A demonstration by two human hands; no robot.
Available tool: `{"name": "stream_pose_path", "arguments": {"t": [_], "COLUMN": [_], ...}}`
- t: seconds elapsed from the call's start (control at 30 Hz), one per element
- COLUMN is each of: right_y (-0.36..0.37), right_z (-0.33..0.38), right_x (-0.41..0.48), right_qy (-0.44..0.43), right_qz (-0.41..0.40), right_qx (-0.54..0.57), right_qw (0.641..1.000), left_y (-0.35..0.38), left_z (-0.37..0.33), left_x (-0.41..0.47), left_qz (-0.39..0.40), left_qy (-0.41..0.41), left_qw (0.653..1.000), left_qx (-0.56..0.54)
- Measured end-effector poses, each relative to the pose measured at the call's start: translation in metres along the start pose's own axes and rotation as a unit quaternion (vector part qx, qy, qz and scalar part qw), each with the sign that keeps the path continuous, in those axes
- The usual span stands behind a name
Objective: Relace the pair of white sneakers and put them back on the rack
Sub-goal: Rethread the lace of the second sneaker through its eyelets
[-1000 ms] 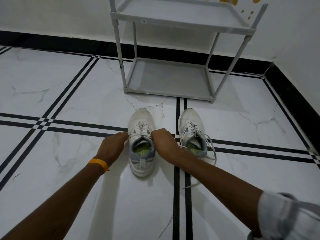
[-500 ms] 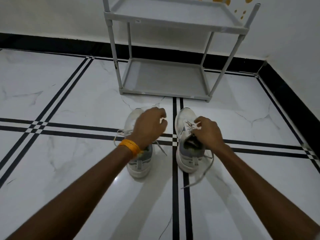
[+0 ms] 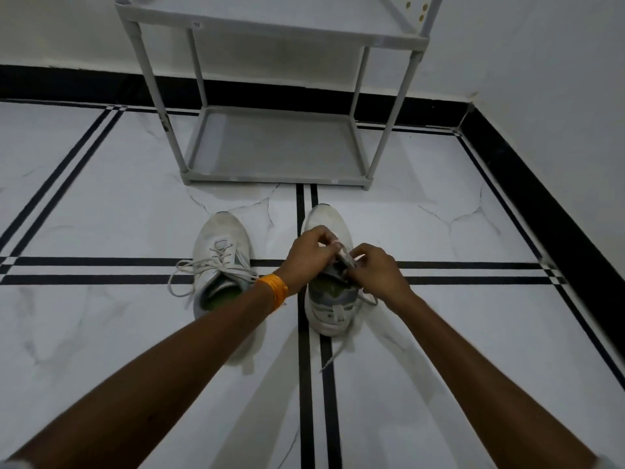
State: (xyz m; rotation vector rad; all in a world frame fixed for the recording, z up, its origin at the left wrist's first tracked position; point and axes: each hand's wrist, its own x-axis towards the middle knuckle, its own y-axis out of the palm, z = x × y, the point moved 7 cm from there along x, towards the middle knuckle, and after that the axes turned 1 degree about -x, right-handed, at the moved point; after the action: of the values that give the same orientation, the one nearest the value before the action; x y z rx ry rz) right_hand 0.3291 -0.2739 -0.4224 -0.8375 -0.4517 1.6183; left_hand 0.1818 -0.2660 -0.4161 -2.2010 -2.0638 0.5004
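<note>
Both hands, left hand and right hand, pinch the right sneaker tongue and laces; the left sneaker sits left of them.

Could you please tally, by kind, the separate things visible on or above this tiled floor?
White sneakers: 2, the left sneaker and the right sneaker, both on the floor.
Racks: 1, the grey rack, its shelves bare.
Hands: 2, the left hand and the right hand, both working at the right sneaker's lace area.
Wristbands: 1, the orange wristband.
Total: 6
</note>
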Motion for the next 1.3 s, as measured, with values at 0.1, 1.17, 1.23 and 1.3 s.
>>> {"name": "stream_pose_path", "arguments": {"t": [0.1, 1.17, 1.23, 1.3], "right_y": [0.001, 0.036, 0.041, 0.04], "right_z": [0.002, 0.024, 0.024, 0.025], "right_x": [0.001, 0.007, 0.008, 0.005], "right_qy": [-0.001, 0.048, 0.06, 0.05], "right_qz": [0.006, 0.078, 0.025, -0.036], "right_qx": [0.003, 0.17, 0.189, 0.143], "right_qw": [1.0, 0.981, 0.98, 0.988], "left_y": [-0.015, -0.048, -0.048, -0.049], "left_z": [-0.002, 0.026, 0.034, 0.045], "left_x": [-0.003, -0.018, -0.015, -0.014], "left_qz": [-0.027, -0.058, -0.054, -0.034], "left_qy": [-0.093, 0.025, -0.027, -0.1], "left_qw": [0.975, 0.979, 0.988, 0.994], "left_qx": [-0.201, 0.195, 0.144, 0.03]}}
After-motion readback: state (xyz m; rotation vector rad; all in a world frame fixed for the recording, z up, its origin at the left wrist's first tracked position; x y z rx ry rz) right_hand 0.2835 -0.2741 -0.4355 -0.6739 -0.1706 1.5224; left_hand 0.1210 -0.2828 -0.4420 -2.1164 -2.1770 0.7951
